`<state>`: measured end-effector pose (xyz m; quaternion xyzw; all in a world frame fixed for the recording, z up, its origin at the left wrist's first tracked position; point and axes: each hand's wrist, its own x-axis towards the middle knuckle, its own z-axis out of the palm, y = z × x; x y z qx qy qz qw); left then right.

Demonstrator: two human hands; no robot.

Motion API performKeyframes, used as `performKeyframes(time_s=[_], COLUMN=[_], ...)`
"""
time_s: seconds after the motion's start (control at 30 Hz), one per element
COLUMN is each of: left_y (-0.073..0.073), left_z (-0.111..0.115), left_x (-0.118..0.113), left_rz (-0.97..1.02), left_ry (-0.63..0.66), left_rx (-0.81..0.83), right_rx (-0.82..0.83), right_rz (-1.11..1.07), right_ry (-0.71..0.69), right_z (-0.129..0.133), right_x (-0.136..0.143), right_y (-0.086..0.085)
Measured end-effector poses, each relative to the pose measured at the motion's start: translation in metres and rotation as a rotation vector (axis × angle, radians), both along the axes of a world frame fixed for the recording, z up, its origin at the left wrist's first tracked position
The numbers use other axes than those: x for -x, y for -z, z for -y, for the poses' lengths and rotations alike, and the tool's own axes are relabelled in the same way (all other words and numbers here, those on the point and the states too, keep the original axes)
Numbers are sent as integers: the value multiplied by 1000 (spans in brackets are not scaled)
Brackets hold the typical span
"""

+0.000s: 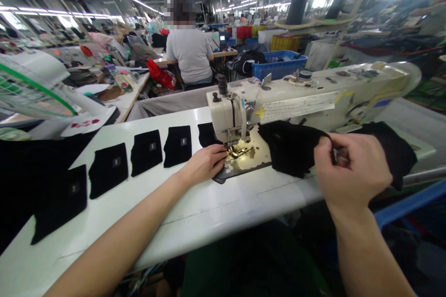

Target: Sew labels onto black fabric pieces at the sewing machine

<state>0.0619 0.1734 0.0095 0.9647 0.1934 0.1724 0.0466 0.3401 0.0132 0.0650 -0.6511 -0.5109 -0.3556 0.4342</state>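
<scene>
My right hand [351, 167] pinches the edge of a black fabric piece [292, 146], which hangs over the bed to the right of the needle. At the needle, my left hand [209, 160] has its fingers pressed together beside the presser foot [240, 151]; what they hold, if anything, is too small to make out. The sewing machine [299, 97] is off-white, with a lit needle area. A further black piece [207, 134] lies partly hidden behind the machine head. More black fabric [390, 148] rests at the right, behind my right hand.
Several black pieces with small labels [146, 151] lie in a row on the white table [195, 227]. Dark fabric [28, 181] is piled at the left, near a green-rimmed fan [38, 86]. Ahead, a person [190, 51] sits near a blue basket [278, 65]. Thread cones [298, 4] stand above the machine.
</scene>
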Motion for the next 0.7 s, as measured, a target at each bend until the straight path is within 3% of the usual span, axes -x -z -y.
performKeyframes(time_s=[0.2,0.43,0.53,0.7], left_y=[-1,2,1,1], left_z=[-4,-5,-6,-9], left_x=[-2,-1,-1,5], left_rz=[10,39,39,-21], left_ry=[-14,-7,-7,-38], left_rx=[-8,-15,-5,-7], right_rx=[-4,71,138,243], right_rz=[-10,-463,-629,-632], right_ry=[-69,-99,-204,-347], right_z=[28,37,36,42], right_x=[10,21,19,28], right_y=[-10,-1,5,0])
